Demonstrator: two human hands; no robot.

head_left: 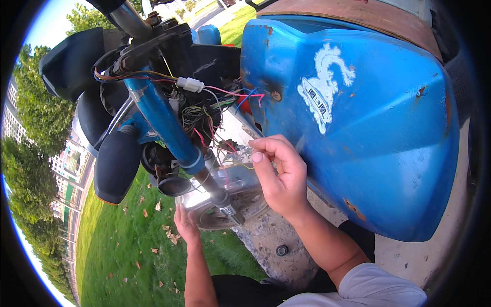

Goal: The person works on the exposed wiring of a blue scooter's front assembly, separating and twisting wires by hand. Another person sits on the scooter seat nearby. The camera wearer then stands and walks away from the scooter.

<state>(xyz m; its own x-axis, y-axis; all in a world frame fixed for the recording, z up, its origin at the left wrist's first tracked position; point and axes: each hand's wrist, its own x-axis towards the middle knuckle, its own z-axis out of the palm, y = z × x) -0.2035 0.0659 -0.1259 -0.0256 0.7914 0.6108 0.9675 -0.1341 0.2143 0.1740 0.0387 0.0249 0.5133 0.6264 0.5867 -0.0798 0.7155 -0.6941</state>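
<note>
My right hand [284, 176] is raised beside the blue body panel [378, 148], thumb and forefinger pinched on the end of a thin yellow wire [244, 165]. That wire runs left toward a tangle of coloured wires [197, 110] behind the blue fork tube [161, 115]. Pink and blue wires stick out of the bundle, and a white plug connector [190, 84] hangs above it. Lower down, my left hand [187, 224] lies with its fingers stretched against the shiny front mudguard [240, 176], next to the wheel [207, 219].
A black indicator housing [118, 166] juts out at left, with a dark round part [174, 186] beside the fork. On the rough concrete [266, 240] lies a small black ring-shaped piece [282, 250]. Grass [128, 250] with dry leaves spreads at left; a wooden board [358, 18] tops the panel.
</note>
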